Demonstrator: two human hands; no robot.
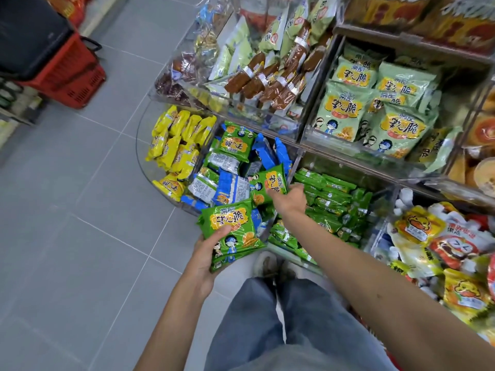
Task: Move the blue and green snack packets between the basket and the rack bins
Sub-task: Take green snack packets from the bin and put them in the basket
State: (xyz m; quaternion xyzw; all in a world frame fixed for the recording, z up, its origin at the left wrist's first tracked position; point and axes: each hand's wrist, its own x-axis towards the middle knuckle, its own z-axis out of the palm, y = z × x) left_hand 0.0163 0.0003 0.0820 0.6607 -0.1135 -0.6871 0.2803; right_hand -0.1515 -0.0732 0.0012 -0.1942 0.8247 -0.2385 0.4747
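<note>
My left hand (206,254) clamps a green packet stack (231,227) just in front of the mixed bin (296,160); my right hand (290,198) pinches a single green packet (269,183) inside it. Light, crinkly, slippery, I judge: grip the edges.

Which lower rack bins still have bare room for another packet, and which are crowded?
Heaped: the clear middle bin of mixed blue and green packets and the curved yellow-packet bin. The dark-green-packet bin seems bare along its back, under the shelf. Grey floor tiles left of the bins are bare.
</note>
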